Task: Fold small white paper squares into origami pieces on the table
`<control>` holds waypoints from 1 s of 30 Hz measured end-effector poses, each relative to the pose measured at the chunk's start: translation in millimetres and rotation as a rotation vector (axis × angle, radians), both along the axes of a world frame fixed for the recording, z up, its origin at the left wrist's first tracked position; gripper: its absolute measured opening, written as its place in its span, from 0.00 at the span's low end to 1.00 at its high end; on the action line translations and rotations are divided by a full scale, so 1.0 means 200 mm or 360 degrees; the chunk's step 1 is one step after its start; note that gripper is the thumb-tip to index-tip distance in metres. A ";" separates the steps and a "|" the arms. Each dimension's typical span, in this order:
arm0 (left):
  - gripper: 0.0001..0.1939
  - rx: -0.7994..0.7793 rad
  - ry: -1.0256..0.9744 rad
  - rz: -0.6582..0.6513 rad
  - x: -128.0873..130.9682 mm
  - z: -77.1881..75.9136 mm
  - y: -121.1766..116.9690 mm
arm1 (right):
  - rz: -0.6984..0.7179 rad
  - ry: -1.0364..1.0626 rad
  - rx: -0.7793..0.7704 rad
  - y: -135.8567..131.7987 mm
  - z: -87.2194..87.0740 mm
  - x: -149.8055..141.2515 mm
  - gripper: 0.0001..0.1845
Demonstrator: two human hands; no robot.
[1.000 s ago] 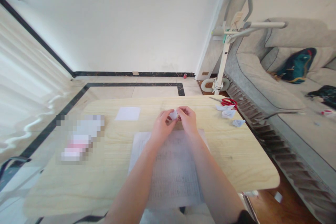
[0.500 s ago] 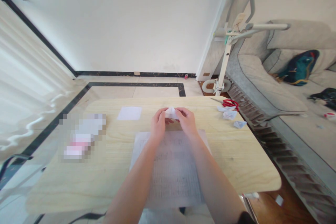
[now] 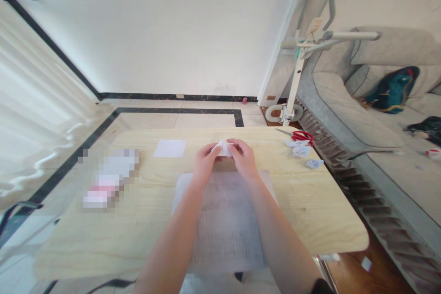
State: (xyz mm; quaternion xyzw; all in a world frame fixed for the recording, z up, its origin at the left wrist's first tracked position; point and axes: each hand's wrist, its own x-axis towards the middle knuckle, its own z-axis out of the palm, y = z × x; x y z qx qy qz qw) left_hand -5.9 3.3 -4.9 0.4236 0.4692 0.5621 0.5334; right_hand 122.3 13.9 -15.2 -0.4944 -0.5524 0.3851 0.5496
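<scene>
Between my two hands is a small folded piece of white paper (image 3: 225, 148), with a pointed top and a crease down its middle. My left hand (image 3: 206, 160) pinches its left side, thumb on the near face. On the other side my right hand (image 3: 244, 157) grips the right edge with thumb and fingers. Both are held over the far middle of the table, just beyond a large printed sheet (image 3: 227, 225). Fingers behind the paper are partly hidden.
A blank white paper square (image 3: 170, 149) lies left of my hands on the wooden table (image 3: 148, 234). Red-handled scissors (image 3: 302, 136) and several folded paper pieces (image 3: 314, 164) lie at the far right. A blurred-out object (image 3: 110, 179) sits on the left. A grey sofa (image 3: 372, 133) stands beyond the right edge.
My left hand has shifted slightly left, and its thumb now lies higher on the folded paper. The paper has turned a little, showing more of its front face. Everything else stays put.
</scene>
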 end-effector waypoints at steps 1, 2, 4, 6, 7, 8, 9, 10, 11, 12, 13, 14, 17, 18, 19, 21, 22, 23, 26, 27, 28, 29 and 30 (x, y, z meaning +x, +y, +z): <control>0.16 -0.0010 -0.0054 -0.0003 0.00 0.00 0.00 | 0.0027 -0.0002 0.0010 0.00 0.00 0.00 0.14; 0.17 -0.0017 -0.0085 -0.0002 0.00 -0.01 0.00 | 0.0059 0.0000 0.0020 0.00 0.00 0.00 0.14; 0.18 -0.0029 -0.0095 0.0022 -0.01 -0.01 0.01 | 0.0134 0.0005 0.0040 -0.01 0.01 0.00 0.14; 0.18 -0.0040 -0.0102 0.0052 -0.01 -0.01 0.01 | 0.0217 0.0001 0.0049 -0.02 0.02 -0.01 0.14; 0.18 -0.0045 -0.0119 0.0069 -0.01 -0.01 0.01 | 0.0255 0.0000 0.0046 -0.02 0.02 -0.01 0.16; 0.18 -0.0054 -0.0141 0.0082 -0.01 -0.01 0.01 | 0.0289 -0.0002 0.0038 -0.02 0.02 -0.01 0.18; 0.17 -0.0062 -0.0169 0.0095 -0.01 -0.01 0.01 | 0.0316 -0.0006 0.0029 -0.02 0.02 -0.02 0.19; 0.17 -0.0070 -0.0197 0.0102 -0.01 -0.01 0.01 | 0.0333 -0.0014 0.0020 -0.02 0.02 -0.02 0.21; 0.17 -0.0079 -0.0221 0.0106 -0.01 -0.01 0.01 | 0.0343 -0.0027 0.0015 -0.02 0.01 -0.02 0.21; 0.16 -0.0091 -0.0236 0.0116 -0.01 -0.01 0.01 | 0.0345 -0.0043 0.0016 -0.02 0.01 -0.02 0.22; 0.16 -0.0104 -0.0242 0.0121 -0.01 -0.01 0.01 | 0.0348 -0.0063 0.0021 -0.02 0.01 -0.02 0.22; 0.16 -0.0115 -0.0238 0.0125 -0.01 0.00 0.01 | 0.0351 -0.0084 0.0031 -0.02 0.01 -0.02 0.22; 0.15 -0.0133 -0.0216 0.0127 -0.01 0.01 0.01 | 0.0342 -0.0158 0.0087 -0.03 0.01 -0.02 0.23; 0.15 -0.0130 -0.0211 0.0123 -0.02 0.01 0.01 | 0.0332 -0.0192 0.0110 -0.03 0.01 -0.02 0.23; 0.15 -0.0121 -0.0205 0.0115 -0.02 0.01 0.01 | 0.0322 -0.0224 0.0131 -0.03 0.01 -0.02 0.23; 0.15 -0.0093 -0.0171 0.0080 -0.03 0.00 0.01 | 0.0315 -0.0270 0.0156 -0.04 0.02 -0.02 0.23; 0.16 -0.0076 -0.0143 0.0062 -0.03 0.00 0.02 | 0.0318 -0.0281 0.0162 -0.04 0.02 -0.02 0.23; 0.16 -0.0060 -0.0114 0.0048 -0.03 0.00 0.02 | 0.0327 -0.0286 0.0163 -0.04 0.03 -0.02 0.23; 0.15 -0.0043 -0.0073 0.0054 -0.04 -0.01 0.02 | 0.0345 -0.0296 0.0160 -0.04 0.03 -0.02 0.22; 0.15 -0.0045 -0.0074 0.0057 -0.04 -0.02 0.02 | 0.0346 -0.0305 0.0157 -0.04 0.03 -0.02 0.22; 0.16 -0.0050 -0.0082 0.0053 -0.04 -0.02 0.02 | 0.0347 -0.0318 0.0154 -0.04 0.03 -0.02 0.22; 0.16 -0.0058 -0.0094 0.0048 -0.04 -0.02 0.02 | 0.0345 -0.0332 0.0153 -0.04 0.03 -0.02 0.22; 0.16 -0.0068 -0.0108 0.0043 -0.04 -0.02 0.02 | 0.0344 -0.0347 0.0155 -0.04 0.03 -0.02 0.22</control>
